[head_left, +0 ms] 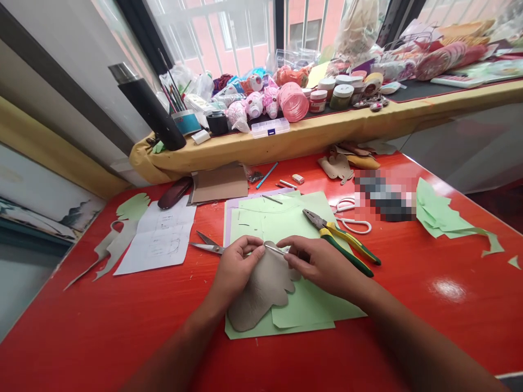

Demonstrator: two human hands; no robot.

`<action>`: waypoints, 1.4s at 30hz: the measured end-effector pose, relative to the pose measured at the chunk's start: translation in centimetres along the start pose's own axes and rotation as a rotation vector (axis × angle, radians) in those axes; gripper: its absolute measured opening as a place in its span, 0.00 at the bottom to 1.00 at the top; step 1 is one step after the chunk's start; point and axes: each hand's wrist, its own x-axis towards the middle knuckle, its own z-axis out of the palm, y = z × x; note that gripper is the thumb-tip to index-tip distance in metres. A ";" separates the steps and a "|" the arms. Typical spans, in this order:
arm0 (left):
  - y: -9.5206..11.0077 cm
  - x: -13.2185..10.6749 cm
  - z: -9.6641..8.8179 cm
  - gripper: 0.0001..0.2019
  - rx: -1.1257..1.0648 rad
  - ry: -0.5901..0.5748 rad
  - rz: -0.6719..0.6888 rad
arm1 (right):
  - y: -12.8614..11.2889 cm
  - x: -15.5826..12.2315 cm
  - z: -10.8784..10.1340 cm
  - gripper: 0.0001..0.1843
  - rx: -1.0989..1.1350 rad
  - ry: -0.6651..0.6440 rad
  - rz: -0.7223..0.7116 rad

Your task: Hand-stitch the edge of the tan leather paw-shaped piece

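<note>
A grey-brown leather-like piece (261,294) with a scalloped right edge lies over light green paper sheets (314,305). My left hand (241,264) pinches its upper edge between thumb and fingers. In my right hand (310,258) is a slim silver metal rod (276,249), held almost level across the top of the piece. Its left end meets my left fingertips; its exact tip is hard to make out. Just beyond my right hand, pliers (315,220) with green and yellow handles rest on the paper. Metal scissors (210,246) lie left of my left hand, partly covered by it.
White-handled scissors (354,223) and green paper scraps (439,212) lie to the right. A printed sheet (157,237), dark case (175,193) and brown board (220,184) are at left. On the windowsill stand a black thermos (151,109) and several jars (342,97).
</note>
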 end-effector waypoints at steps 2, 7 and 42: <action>0.0 0.0 0.0 0.22 -0.014 -0.014 -0.009 | 0.0 0.0 0.1 0.16 -0.016 0.000 -0.001; 0.1 0.0 0.0 0.23 -0.074 -0.041 -0.030 | -0.2 0.1 0.3 0.15 -0.038 -0.008 -0.027; -0.5 -0.1 0.4 0.13 -0.027 0.039 0.117 | -0.3 0.4 1.1 0.09 -0.192 0.107 -0.059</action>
